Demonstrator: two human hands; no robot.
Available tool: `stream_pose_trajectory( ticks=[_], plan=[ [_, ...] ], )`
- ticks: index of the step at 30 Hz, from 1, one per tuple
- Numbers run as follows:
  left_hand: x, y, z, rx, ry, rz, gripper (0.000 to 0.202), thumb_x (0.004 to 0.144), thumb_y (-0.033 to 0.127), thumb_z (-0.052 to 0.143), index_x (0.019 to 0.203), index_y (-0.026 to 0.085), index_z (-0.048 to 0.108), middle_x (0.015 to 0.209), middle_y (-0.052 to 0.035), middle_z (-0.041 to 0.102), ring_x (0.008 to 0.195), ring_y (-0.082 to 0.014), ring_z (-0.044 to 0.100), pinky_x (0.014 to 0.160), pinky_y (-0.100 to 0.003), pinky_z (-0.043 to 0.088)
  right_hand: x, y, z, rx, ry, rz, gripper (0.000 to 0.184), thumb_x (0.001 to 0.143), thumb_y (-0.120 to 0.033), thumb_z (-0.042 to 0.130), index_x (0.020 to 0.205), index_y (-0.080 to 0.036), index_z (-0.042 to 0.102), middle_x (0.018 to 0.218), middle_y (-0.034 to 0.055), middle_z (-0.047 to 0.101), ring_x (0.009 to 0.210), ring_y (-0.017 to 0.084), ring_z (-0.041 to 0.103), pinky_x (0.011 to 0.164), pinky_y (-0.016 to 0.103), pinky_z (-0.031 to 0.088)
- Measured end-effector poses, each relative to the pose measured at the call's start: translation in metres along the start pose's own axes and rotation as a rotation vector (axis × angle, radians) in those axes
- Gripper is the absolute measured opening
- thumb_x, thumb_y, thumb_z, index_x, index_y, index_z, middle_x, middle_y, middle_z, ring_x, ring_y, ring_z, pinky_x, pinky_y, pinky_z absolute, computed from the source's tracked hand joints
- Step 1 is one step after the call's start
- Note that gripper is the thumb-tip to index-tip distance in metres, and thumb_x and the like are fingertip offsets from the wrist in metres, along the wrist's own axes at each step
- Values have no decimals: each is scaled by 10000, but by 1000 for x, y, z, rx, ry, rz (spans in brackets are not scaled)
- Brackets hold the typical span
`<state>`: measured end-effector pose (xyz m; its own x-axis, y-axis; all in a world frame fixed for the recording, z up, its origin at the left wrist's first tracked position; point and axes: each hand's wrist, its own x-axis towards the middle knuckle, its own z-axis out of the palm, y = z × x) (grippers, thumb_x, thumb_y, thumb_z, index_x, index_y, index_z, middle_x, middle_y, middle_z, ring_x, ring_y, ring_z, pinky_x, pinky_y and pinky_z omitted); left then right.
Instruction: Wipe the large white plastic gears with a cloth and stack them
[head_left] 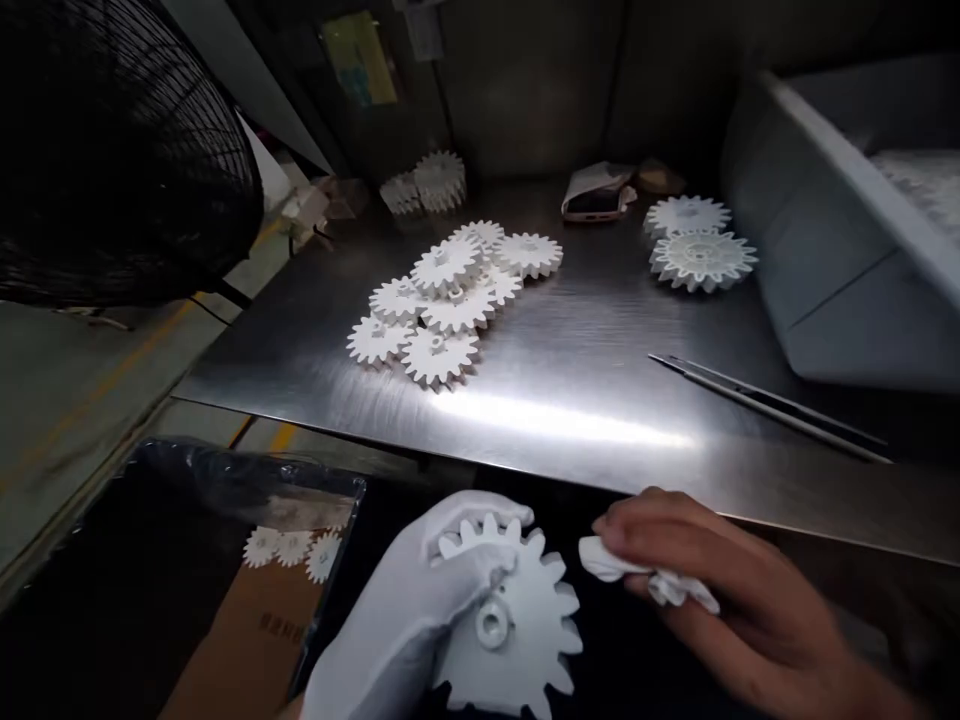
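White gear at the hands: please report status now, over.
Gloved left hand gripping white plastic gear, hub up. Bare right hand pinching white cloth beside gear. Black fan far left, away from hands.

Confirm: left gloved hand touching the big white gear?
Touching. The head view shows the white-gloved left hand wrapped over the rim of the white gear, with the glove pressed against the gear's teeth.

Tweezers [769, 407] and a phone [592, 203] on a steel table [315, 370], a black fan [120, 150] alongside.
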<state>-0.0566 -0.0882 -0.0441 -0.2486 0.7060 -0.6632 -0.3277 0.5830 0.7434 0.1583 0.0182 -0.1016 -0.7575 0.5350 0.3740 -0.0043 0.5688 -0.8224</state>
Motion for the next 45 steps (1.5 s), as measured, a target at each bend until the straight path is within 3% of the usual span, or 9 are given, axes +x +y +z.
stream_pose_trajectory(
  ticks=[3,8,12,16,22,28,32,36,45],
  plan=[
    [-4,6,-9,-7,69,-43,442,769,285,656,1208,250,623,924,-57,743,897,-309,687,690,-353,573,6,-3,7,43,87,118,442,856,-59,525,1221,-308,515,1091,25,656,1012,172,637,823,234,551],
    [0,1,-12,-55,82,38,481,726,344,651,1201,264,640,848,-54,754,940,-364,670,754,-445,553,3,-2,14,66,131,200,370,872,-123,552,1173,-337,531,1090,7,648,1059,170,611,784,201,558],
    [5,2,-8,-13,109,146,468,709,324,618,1171,264,661,827,-45,754,968,-373,658,749,-446,552,2,-1,15,79,129,219,351,878,-146,558,1170,-341,535,1079,5,647,1037,166,620,771,192,560],
    [5,15,-7,78,68,139,440,720,260,591,1153,247,668,927,-48,746,1019,-360,640,751,-420,561,3,-1,17,67,119,260,332,877,-166,574,1158,-341,557,1079,4,654,1025,175,631,769,204,564],
    [-2,22,-14,236,107,132,469,742,180,622,1206,252,630,1059,-35,716,1216,-313,522,1002,-388,452,3,2,19,67,93,304,298,883,-203,587,1139,-355,576,1075,-5,659,1020,168,631,752,186,556],
    [2,22,-2,-193,171,134,508,822,249,599,1322,185,528,1148,-77,682,1179,-310,556,1029,-410,434,5,1,15,151,40,349,245,885,-215,602,1100,-334,597,1060,0,652,976,154,638,769,190,541],
    [1,24,2,-251,215,52,524,839,309,614,1343,217,508,1102,-79,704,1077,-305,629,952,-387,502,13,-1,16,230,49,335,242,891,-172,566,1085,-311,605,990,18,654,890,160,644,668,215,525],
    [0,28,4,-260,184,87,570,828,289,641,1370,226,475,1089,-71,711,1068,-296,636,953,-357,504,15,-3,17,291,55,327,244,885,-146,554,1076,-286,612,928,26,651,826,160,636,657,242,507],
    [6,14,-8,-361,112,106,471,915,261,530,1380,273,454,1211,-50,654,1178,-273,567,955,-337,517,16,-4,15,286,28,278,313,868,-122,579,1112,-318,597,1002,10,655,951,163,629,738,222,512]
  ],
)
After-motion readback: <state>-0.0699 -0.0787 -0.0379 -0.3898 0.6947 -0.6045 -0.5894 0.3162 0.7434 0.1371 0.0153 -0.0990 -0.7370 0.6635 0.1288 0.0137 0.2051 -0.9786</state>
